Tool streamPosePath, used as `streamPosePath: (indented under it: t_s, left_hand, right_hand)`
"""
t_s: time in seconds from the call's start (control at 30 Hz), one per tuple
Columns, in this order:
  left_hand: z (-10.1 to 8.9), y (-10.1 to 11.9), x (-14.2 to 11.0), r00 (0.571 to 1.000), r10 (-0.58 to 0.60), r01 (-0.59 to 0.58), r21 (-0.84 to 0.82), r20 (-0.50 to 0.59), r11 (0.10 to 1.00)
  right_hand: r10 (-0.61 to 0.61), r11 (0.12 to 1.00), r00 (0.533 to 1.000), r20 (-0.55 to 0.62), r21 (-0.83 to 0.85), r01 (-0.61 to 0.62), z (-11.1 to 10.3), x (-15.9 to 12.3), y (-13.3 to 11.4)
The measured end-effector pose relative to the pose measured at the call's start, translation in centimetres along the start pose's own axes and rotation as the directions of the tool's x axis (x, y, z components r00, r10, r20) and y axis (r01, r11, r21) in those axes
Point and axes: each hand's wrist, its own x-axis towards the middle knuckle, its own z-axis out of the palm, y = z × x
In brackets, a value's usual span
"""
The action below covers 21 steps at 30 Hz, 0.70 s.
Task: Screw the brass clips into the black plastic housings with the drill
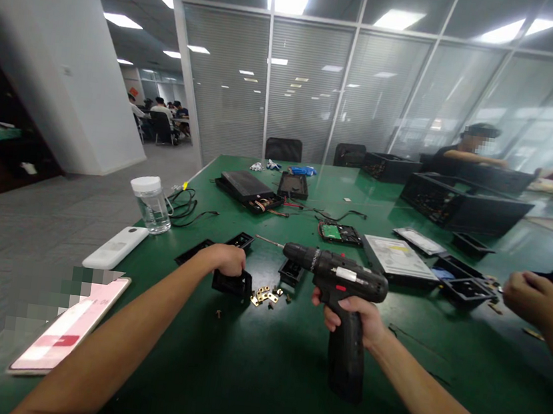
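My right hand (350, 312) is closed round the grip of a black cordless screwdriver (342, 289), whose bit points left over the green table (245, 378). My left hand (228, 258) is curled on a small black plastic part (233, 284), which rests on the table. Beside it lie several small brass pieces (265, 295) and another small black part (291, 271).
A phone (71, 326), a white remote (115, 246) and a clear bottle (152, 204) sit near the left edge. Black cases, a circuit board (338, 233), a drive (398, 257) and trays lie farther back. Another person's hand (530, 296) reaches in at the right.
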Motion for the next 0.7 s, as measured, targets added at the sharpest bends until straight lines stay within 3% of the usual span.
streamPosePath:
  t_s: [0.3,0.53,0.7]
  left_hand:
    - [-1.0,-0.1,-0.5,0.981,0.195,-0.195,-0.018,0.012,0.981]
    - [-0.3,-0.5,-0.2,0.986,0.166,-0.165,0.022,-0.025,0.986]
    - [0.3,-1.1,-0.2,0.981,0.194,-0.194,0.031,0.006,0.981]
  right_hand:
    - [-0.008,0.999,0.999,0.050,0.040,0.006,-0.1,0.0,0.1]
    - [-0.014,1.000,1.000,0.026,0.021,0.013,0.2,-0.1,0.0]
    - [0.010,0.988,1.000,-0.005,-0.157,-0.011,0.1,-0.2,0.0]
